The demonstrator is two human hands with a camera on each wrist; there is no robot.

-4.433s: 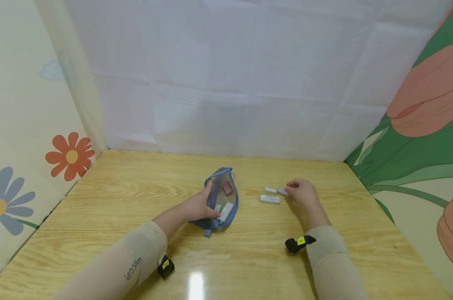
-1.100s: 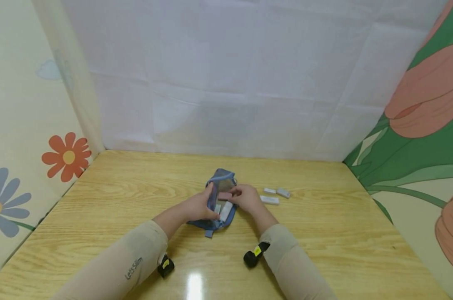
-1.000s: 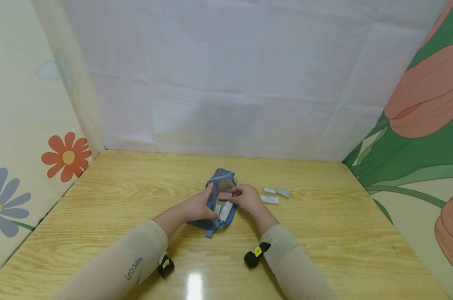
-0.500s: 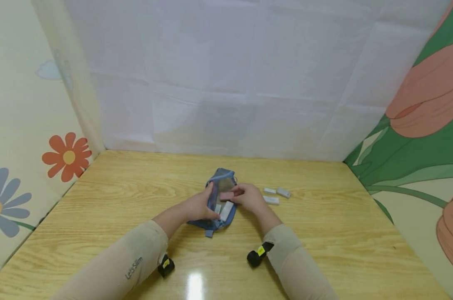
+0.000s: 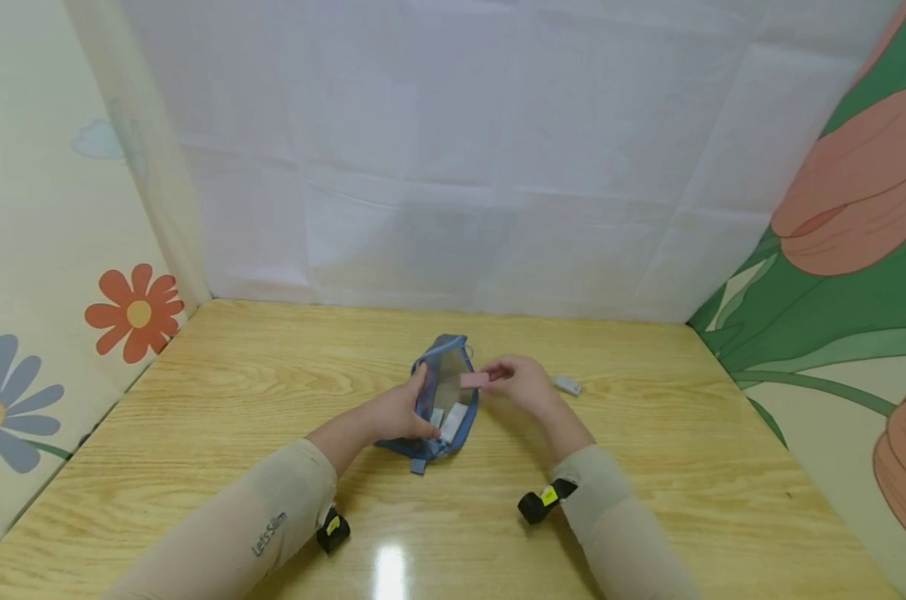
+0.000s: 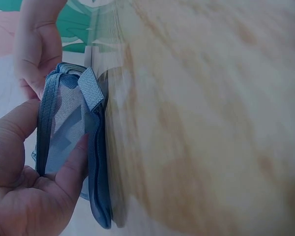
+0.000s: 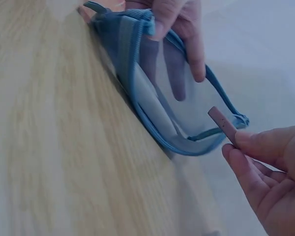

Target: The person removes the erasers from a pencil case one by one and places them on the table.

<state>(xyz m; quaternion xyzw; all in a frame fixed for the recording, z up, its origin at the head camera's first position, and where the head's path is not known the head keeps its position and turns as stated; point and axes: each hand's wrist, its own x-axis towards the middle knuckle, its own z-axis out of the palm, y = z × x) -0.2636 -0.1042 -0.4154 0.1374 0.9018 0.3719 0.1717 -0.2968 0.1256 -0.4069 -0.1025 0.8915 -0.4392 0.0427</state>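
Observation:
A blue mesh zip pouch point(image 5: 465, 435) lies on the table with its mouth spread. My left hand point(image 5: 396, 414) grips its near-left edge; in the right wrist view some of those fingers show through the mesh. My right hand point(image 5: 528, 387) pinches a small pink rectangular eraser point(image 5: 473, 381) between thumb and fingertips, over the pouch's right rim. In the right wrist view the eraser point(image 7: 222, 124) stands edge-on at the opening. Inside the pouch lie a white eraser point(image 5: 453, 422) and a small pale green piece point(image 5: 436, 417), partly hidden by the left thumb.
On the wooden table point(image 5: 693, 467), right of my right hand, lies a grey-white eraser point(image 5: 568, 385). A white cloth point(image 5: 460, 208) hangs along the back edge. Flower-painted panels point(image 5: 141, 312) stand at both sides.
My right hand has drawn the pink eraser up and right from inside the pouch to its rim. Two white erasers on the table are now hidden behind that hand. The left hand stays put.

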